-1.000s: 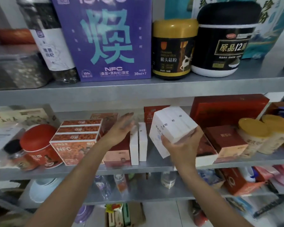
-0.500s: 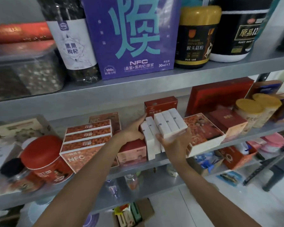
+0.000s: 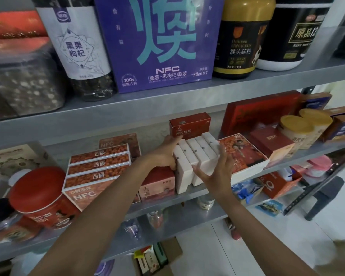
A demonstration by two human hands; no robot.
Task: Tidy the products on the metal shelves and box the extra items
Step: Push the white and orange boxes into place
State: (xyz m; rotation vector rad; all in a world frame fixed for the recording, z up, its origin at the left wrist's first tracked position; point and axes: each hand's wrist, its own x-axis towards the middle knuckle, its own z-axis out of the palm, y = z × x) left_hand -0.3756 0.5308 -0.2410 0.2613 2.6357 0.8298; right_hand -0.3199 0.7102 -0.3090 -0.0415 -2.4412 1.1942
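Mid-frame, the left hand (image 3: pixel 165 156) and right hand (image 3: pixel 215 172), fingers straight, press flat against a row of slim matte white boxes (image 3: pixel 199 154).

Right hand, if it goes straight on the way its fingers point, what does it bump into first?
The white boxes. The right hand is open at their front ends and perhaps touches them already; depth is hard to judge here.

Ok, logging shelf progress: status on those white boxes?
Hands open: left hand against the row's left end, right hand at its front. Row of white boxes upright on middle shelf. Close on right: orange box.
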